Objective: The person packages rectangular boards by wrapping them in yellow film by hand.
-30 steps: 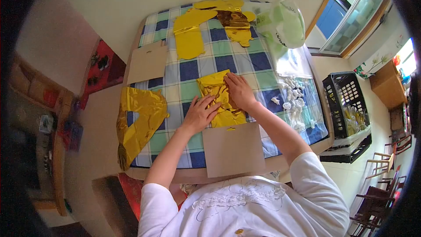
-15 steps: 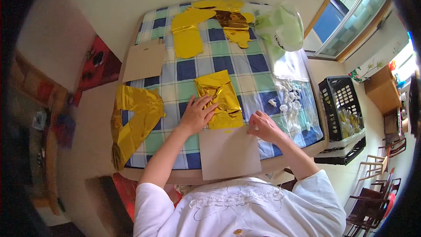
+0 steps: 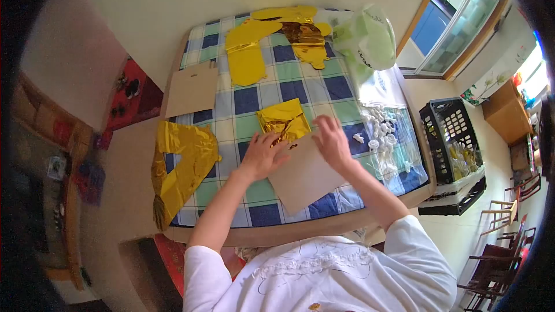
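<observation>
A folded gold foil balloon (image 3: 284, 117) lies flat mid-bed, its near part hidden under a plain beige cardboard sheet (image 3: 306, 176). The sheet is turned at an angle. My left hand (image 3: 264, 156) is open, with its fingers spread over the near left of the foil and the sheet's left edge. At the sheet's upper right corner, my right hand (image 3: 333, 143) has bent fingers closed on the edge. Left of my hands lies another flat gold foil balloon (image 3: 185, 164), bent at an angle.
More gold foil balloons (image 3: 245, 52) lie at the bed's far side. Another cardboard piece (image 3: 191, 89) rests at the left edge. To the right are a pale green plastic bag (image 3: 367, 37), small white bundles (image 3: 381, 133) and a black crate (image 3: 442, 138) beside the bed.
The cardboard sheet has moved away from me and turned, now overlapping the near part of the folded foil balloon. My right hand has moved forward with its corner; my left hand has shifted slightly.
</observation>
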{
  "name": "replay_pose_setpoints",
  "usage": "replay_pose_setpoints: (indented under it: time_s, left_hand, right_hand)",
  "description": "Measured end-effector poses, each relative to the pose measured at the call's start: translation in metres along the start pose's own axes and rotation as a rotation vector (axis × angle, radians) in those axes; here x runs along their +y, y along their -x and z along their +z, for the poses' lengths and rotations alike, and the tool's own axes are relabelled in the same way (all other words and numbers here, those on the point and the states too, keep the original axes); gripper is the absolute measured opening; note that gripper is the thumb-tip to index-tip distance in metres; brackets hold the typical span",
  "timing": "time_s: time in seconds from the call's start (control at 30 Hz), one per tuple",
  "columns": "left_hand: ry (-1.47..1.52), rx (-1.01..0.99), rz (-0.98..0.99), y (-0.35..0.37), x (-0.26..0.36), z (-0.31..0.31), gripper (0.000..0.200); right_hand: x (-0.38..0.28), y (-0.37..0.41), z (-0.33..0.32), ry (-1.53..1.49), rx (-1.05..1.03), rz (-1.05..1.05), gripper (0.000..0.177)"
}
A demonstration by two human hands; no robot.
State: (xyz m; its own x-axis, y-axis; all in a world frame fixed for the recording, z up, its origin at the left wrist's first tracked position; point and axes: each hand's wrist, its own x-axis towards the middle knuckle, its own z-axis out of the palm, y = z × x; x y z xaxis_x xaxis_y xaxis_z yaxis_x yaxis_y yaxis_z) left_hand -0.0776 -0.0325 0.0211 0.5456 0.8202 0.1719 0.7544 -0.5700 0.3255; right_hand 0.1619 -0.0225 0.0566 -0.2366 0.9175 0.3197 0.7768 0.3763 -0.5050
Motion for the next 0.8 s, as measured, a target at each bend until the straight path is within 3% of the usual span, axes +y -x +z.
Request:
replay_pose_setpoints:
  time_s: [0.07, 0.17, 0.2, 0.4, 0.63, 0.8]
  left_hand:
    - [-0.006, 0.060, 0.014, 0.002, 0.000, 0.003, 0.039]
    - [0.020, 0.103, 0.026, -0.001, 0.006, -0.001, 0.033]
    - [0.032, 0.100, 0.024, -0.003, 0.004, -0.002, 0.032]
    - [-0.019, 0.130, 0.064, -0.007, 0.001, -0.001, 0.028]
    - [0.018, 0.157, 0.014, -0.008, 0.005, 0.002, 0.028]
    - [0.128, 0.434, -0.223, -0.021, 0.007, 0.024, 0.026]
  right_hand:
    - [0.005, 0.029, 0.027, -0.010, -0.094, -0.347, 0.035]
    - [-0.028, 0.047, 0.016, -0.007, -0.263, -0.473, 0.041]
    - [-0.026, 0.048, 0.019, 0.033, -0.316, -0.433, 0.042]
    - [-0.030, 0.066, 0.053, 0.172, -0.164, -0.318, 0.050]
    - [-0.029, 0.057, 0.047, 0.096, -0.178, -0.339, 0.045]
    - [-0.025, 0.057, 0.043, 0.074, -0.168, -0.381, 0.044]
